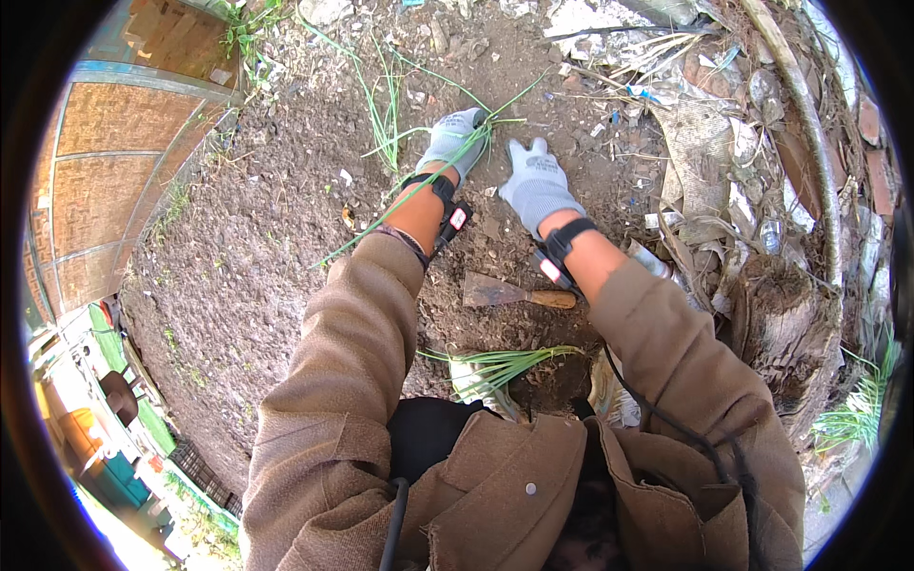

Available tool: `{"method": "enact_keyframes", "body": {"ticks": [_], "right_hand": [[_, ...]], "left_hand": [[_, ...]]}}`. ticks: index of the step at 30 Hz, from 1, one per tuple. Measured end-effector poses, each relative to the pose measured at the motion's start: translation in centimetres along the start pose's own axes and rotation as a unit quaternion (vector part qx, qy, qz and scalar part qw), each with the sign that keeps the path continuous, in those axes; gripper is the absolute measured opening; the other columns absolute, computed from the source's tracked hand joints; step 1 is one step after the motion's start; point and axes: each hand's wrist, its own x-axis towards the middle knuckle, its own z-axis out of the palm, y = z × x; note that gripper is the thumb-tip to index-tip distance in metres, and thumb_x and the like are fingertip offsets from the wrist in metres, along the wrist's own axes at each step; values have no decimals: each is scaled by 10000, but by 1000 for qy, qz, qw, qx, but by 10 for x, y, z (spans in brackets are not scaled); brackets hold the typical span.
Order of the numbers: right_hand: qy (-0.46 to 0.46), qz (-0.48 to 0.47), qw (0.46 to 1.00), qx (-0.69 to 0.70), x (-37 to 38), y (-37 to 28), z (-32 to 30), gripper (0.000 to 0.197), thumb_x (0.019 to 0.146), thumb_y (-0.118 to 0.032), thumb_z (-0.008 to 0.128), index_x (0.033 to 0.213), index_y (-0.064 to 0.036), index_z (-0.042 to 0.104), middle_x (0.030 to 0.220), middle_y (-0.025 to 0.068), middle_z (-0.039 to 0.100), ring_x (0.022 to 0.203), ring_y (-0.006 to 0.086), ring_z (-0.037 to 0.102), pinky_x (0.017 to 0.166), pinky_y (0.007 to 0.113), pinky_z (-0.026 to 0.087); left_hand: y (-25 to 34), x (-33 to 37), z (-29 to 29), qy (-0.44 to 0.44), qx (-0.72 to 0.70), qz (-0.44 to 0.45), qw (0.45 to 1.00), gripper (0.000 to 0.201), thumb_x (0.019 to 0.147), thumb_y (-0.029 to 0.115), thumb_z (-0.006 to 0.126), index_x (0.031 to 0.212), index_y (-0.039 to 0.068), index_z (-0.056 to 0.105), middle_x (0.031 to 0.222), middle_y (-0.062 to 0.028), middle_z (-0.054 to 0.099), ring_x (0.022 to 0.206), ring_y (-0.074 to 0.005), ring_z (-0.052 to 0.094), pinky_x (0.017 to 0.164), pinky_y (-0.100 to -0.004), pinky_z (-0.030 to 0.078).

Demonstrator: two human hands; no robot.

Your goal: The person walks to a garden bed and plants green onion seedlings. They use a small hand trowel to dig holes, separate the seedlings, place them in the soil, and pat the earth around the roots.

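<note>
My left hand (451, 145), in a grey glove, is low over the soil with its fingers closed about the base of a green onion (490, 122). Long thin leaves spread from there, one running back across the glove and wrist. Beside it my right hand (539, 183), gloved the same way, rests at the dirt with its fingers apart and nothing in them. Nearer to me lies a flat-bladed scraper (497, 290) with a wooden handle. A bunch of green onions (505, 366) lies by my feet. More green onion leaves (384, 119) stand left of my left hand.
Dark, crumbly soil (238, 285) stretches to the left, up to a woven-panel wall (105, 124). On the right are torn sacking (693, 157), litter, a long pole (804, 114) and a wood stump (785, 328). Another green clump (857, 414) lies at the lower right.
</note>
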Motion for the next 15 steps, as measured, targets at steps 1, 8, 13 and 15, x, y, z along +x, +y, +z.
{"method": "enact_keyframes", "body": {"ticks": [1, 8, 13, 15], "right_hand": [[-4, -3, 1000, 15, 8, -3, -3, 607, 878, -201, 680, 1441, -148, 460, 1408, 215, 407, 1312, 383, 481, 1038, 451, 495], [52, -40, 997, 40, 41, -13, -8, 561, 900, -60, 579, 1440, -151, 458, 1486, 194, 364, 1347, 388, 452, 1087, 437, 455], [51, -89, 994, 23, 52, -6, -12, 579, 900, -47, 577, 1454, -151, 446, 1515, 148, 363, 1324, 385, 487, 1082, 446, 461], [52, -63, 996, 23, 59, -8, -17, 600, 888, -51, 593, 1460, -150, 440, 1524, 147, 362, 1309, 382, 509, 1076, 455, 466]], "left_hand": [[1, 1, 0, -4, -3, -1, 1000, 186, 920, 217, 613, 1050, 98, 673, 977, -178, 702, 952, -381, 670, 774, -438, 522], [-6, 3, -2, -18, -11, -1, 1000, 195, 962, 101, 532, 1130, 75, 629, 1047, -196, 691, 965, -379, 667, 793, -434, 526], [-3, -3, -1, 1, -119, -51, 992, 229, 960, 101, 562, 1183, 52, 572, 1076, -214, 681, 974, -363, 668, 813, -419, 530], [2, -11, -3, 24, -146, -71, 986, 264, 932, 147, 611, 1170, 45, 562, 1068, -230, 674, 1016, -383, 665, 849, -448, 531]]}}
